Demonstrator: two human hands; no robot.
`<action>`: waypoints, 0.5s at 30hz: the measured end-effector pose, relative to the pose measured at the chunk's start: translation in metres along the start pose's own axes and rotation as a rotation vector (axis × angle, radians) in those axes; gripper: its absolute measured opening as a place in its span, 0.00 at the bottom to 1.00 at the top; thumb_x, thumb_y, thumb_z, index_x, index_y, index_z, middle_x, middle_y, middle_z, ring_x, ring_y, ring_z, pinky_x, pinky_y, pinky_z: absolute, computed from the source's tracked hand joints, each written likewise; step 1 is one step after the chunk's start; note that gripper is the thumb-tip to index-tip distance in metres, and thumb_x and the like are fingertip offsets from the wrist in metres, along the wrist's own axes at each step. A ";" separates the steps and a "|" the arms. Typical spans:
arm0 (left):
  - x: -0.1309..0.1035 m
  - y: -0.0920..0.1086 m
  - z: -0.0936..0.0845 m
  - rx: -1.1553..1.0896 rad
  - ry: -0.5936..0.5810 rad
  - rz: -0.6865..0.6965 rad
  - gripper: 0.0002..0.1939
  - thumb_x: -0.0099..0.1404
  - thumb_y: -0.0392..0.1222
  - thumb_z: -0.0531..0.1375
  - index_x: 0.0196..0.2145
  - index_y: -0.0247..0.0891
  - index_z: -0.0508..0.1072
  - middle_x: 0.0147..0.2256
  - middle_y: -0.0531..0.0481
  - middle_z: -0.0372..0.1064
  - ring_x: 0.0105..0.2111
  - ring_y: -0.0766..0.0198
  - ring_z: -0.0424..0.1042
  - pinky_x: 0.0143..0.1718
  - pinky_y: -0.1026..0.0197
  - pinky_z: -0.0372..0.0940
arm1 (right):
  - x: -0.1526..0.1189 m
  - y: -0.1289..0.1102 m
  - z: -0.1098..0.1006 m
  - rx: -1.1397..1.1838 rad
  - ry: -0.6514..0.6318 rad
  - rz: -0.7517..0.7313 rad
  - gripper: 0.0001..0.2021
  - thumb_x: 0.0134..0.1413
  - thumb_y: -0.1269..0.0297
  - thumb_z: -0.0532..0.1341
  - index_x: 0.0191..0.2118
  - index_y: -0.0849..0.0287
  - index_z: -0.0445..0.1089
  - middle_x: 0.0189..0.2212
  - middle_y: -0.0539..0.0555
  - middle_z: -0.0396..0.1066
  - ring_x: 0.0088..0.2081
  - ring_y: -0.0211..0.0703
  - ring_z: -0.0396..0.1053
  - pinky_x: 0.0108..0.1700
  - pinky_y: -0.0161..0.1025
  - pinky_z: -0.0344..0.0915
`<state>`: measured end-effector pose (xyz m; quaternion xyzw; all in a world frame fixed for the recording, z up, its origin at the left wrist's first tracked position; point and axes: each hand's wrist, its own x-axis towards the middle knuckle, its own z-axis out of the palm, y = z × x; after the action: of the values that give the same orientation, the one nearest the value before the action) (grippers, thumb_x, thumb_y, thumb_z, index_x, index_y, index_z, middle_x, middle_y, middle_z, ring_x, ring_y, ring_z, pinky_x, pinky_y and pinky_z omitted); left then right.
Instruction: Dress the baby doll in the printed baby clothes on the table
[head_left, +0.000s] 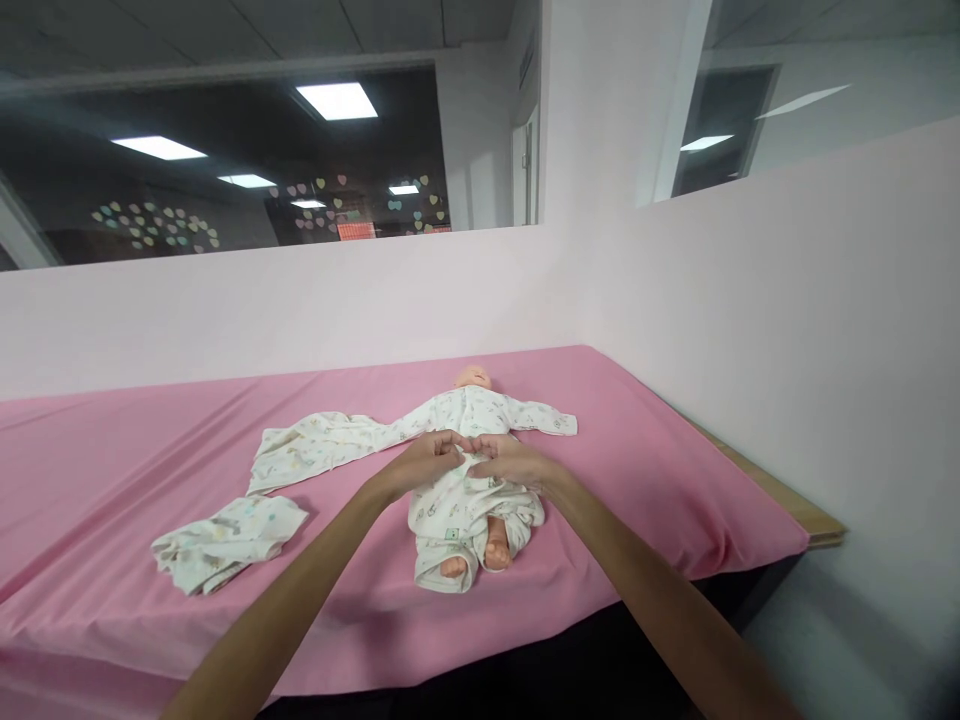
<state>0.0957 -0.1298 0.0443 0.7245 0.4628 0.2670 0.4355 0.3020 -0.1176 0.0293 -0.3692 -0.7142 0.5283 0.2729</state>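
White printed fabric trousers point(442, 512), baggy and rumpled, clothe a bald baby doll point(474, 378) lying on the pink cloth-covered desk point(637, 480); left hand point(437, 459) and right hand point(511, 461) each have their grip pinched on the waist.

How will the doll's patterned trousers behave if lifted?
Likely floppy: the trousers bunch in soft folds. Probably light, as the fabric looks thin. They might drag the legs along, since both feet show at the leg openings.

Mostly matt cloth.
Sheet point(637, 450) and trousers point(442, 518) creased fabric; doll foot point(497, 550) smooth, plastic-looking; right board point(802, 512) wood; far window point(225, 200) glossy.
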 end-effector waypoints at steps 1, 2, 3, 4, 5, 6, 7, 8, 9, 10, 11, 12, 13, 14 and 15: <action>0.003 -0.005 -0.002 0.095 0.023 -0.021 0.18 0.60 0.51 0.59 0.45 0.40 0.74 0.26 0.54 0.64 0.21 0.69 0.58 0.21 0.66 0.51 | 0.001 0.005 -0.004 -0.030 0.042 0.020 0.14 0.46 0.65 0.67 0.42 0.57 0.70 0.34 0.50 0.70 0.32 0.36 0.67 0.31 0.32 0.62; 0.006 -0.010 -0.004 0.182 0.037 -0.031 0.18 0.60 0.52 0.59 0.43 0.40 0.75 0.26 0.53 0.66 0.22 0.68 0.60 0.21 0.66 0.52 | 0.001 0.011 -0.008 -0.052 0.068 0.030 0.14 0.47 0.64 0.66 0.41 0.58 0.71 0.34 0.50 0.70 0.33 0.37 0.67 0.31 0.32 0.62; 0.008 -0.015 -0.006 0.252 0.044 -0.028 0.17 0.60 0.52 0.59 0.41 0.40 0.75 0.28 0.52 0.68 0.24 0.66 0.63 0.23 0.65 0.55 | 0.002 0.016 -0.012 -0.073 0.088 0.036 0.13 0.47 0.64 0.66 0.41 0.58 0.71 0.34 0.51 0.70 0.32 0.37 0.67 0.31 0.33 0.62; 0.010 -0.020 -0.007 0.304 0.050 -0.013 0.16 0.60 0.52 0.58 0.40 0.40 0.76 0.31 0.50 0.70 0.27 0.63 0.67 0.26 0.64 0.58 | 0.002 0.022 -0.015 -0.099 0.115 0.042 0.12 0.48 0.63 0.66 0.40 0.58 0.72 0.32 0.51 0.70 0.31 0.37 0.66 0.31 0.33 0.61; 0.011 -0.024 -0.007 0.345 0.058 0.010 0.16 0.61 0.52 0.57 0.38 0.40 0.76 0.34 0.49 0.72 0.31 0.61 0.69 0.30 0.62 0.61 | 0.003 0.028 -0.017 -0.126 0.143 0.045 0.11 0.49 0.63 0.65 0.40 0.59 0.72 0.30 0.51 0.69 0.30 0.37 0.65 0.30 0.33 0.60; 0.013 -0.027 -0.007 0.386 0.071 0.035 0.16 0.62 0.52 0.55 0.37 0.40 0.76 0.36 0.49 0.73 0.35 0.59 0.71 0.34 0.61 0.62 | 0.004 0.034 -0.020 -0.151 0.173 0.044 0.12 0.50 0.63 0.64 0.41 0.60 0.72 0.29 0.50 0.68 0.29 0.36 0.64 0.29 0.33 0.59; 0.014 -0.030 -0.007 0.432 0.108 0.054 0.16 0.62 0.52 0.54 0.36 0.40 0.76 0.38 0.48 0.74 0.38 0.57 0.71 0.38 0.60 0.63 | 0.005 0.039 -0.021 -0.175 0.204 0.038 0.13 0.52 0.63 0.62 0.44 0.60 0.72 0.29 0.50 0.67 0.29 0.36 0.64 0.29 0.33 0.59; 0.016 -0.033 -0.007 0.483 0.156 0.063 0.16 0.63 0.51 0.53 0.37 0.39 0.75 0.39 0.46 0.74 0.40 0.55 0.71 0.40 0.58 0.63 | 0.007 0.043 -0.023 -0.195 0.232 0.027 0.15 0.53 0.63 0.61 0.47 0.60 0.71 0.29 0.50 0.66 0.29 0.36 0.64 0.30 0.33 0.59; 0.018 -0.036 -0.006 0.523 0.204 0.064 0.17 0.62 0.51 0.53 0.38 0.38 0.75 0.41 0.45 0.73 0.43 0.53 0.71 0.43 0.57 0.63 | 0.008 0.046 -0.024 -0.213 0.256 0.014 0.18 0.54 0.64 0.60 0.51 0.59 0.69 0.29 0.49 0.66 0.30 0.36 0.63 0.31 0.33 0.59; 0.020 -0.039 -0.006 0.544 0.246 0.058 0.17 0.62 0.51 0.54 0.40 0.38 0.74 0.44 0.43 0.73 0.45 0.52 0.70 0.45 0.55 0.62 | 0.009 0.049 -0.025 -0.229 0.274 0.002 0.21 0.55 0.65 0.59 0.55 0.58 0.67 0.30 0.49 0.66 0.30 0.36 0.63 0.32 0.33 0.59; 0.022 -0.041 -0.005 0.545 0.279 0.049 0.19 0.61 0.51 0.54 0.43 0.37 0.73 0.46 0.42 0.71 0.47 0.50 0.69 0.47 0.54 0.62 | 0.010 0.051 -0.024 -0.244 0.284 -0.007 0.23 0.55 0.65 0.58 0.57 0.57 0.65 0.30 0.49 0.66 0.30 0.36 0.63 0.32 0.34 0.59; 0.024 -0.044 -0.005 0.531 0.301 0.042 0.20 0.61 0.51 0.55 0.45 0.37 0.72 0.49 0.41 0.70 0.50 0.49 0.67 0.49 0.53 0.61 | 0.011 0.053 -0.024 -0.256 0.286 -0.013 0.24 0.54 0.65 0.59 0.58 0.57 0.64 0.30 0.48 0.67 0.30 0.36 0.63 0.32 0.34 0.59; 0.027 -0.047 -0.005 0.507 0.308 0.040 0.21 0.60 0.51 0.55 0.47 0.37 0.71 0.51 0.41 0.68 0.52 0.49 0.66 0.51 0.53 0.60 | 0.012 0.055 -0.022 -0.268 0.284 -0.016 0.25 0.54 0.65 0.59 0.58 0.58 0.64 0.29 0.48 0.67 0.29 0.36 0.63 0.32 0.34 0.59; 0.029 -0.050 -0.006 0.476 0.304 0.038 0.21 0.61 0.50 0.55 0.48 0.38 0.71 0.52 0.41 0.67 0.54 0.49 0.65 0.53 0.53 0.59 | 0.012 0.056 -0.021 -0.279 0.280 -0.018 0.24 0.53 0.64 0.60 0.58 0.58 0.65 0.29 0.48 0.67 0.28 0.36 0.63 0.31 0.34 0.59; 0.031 -0.053 -0.006 0.447 0.303 0.030 0.21 0.61 0.51 0.55 0.49 0.38 0.71 0.53 0.42 0.67 0.54 0.49 0.64 0.54 0.53 0.59 | 0.013 0.058 -0.019 -0.289 0.280 -0.022 0.24 0.53 0.64 0.60 0.57 0.58 0.66 0.29 0.49 0.68 0.28 0.36 0.63 0.32 0.34 0.59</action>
<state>0.0809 -0.0896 -0.0002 0.7610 0.5596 0.2701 0.1867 0.3236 -0.0869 -0.0201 -0.4665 -0.7418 0.3606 0.3195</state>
